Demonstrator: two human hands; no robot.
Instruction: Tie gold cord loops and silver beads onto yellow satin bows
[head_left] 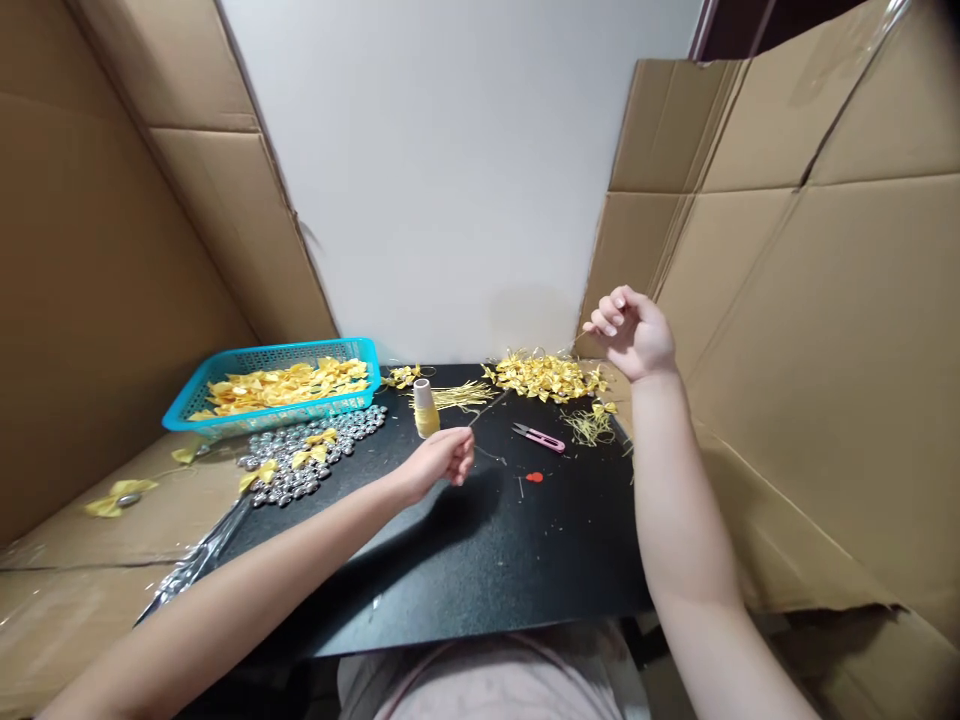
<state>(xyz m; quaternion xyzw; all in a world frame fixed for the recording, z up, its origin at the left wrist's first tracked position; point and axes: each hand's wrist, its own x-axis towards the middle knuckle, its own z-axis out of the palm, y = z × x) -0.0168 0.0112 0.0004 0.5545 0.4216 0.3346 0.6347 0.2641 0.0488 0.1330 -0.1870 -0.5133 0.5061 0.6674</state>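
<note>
My left hand is closed above the black table, its fingertips pinched on a thin thread. The thread runs up and to the right from those fingers. Raised higher on the right, my right hand has its fingers curled in, and a short piece of thread shows at its fingertips. Both ends look like one stretched thread, though its middle is lost against the yellow bows behind. Just behind my left hand stands a cone of yellow thread. Pink thread snips lie between the two hands.
At the left, a turquoise basket holds yellow bows beside many silver beads. Cut yellow threads lie at the back, more at right. A red piece lies mid-table. Cardboard walls flank both sides.
</note>
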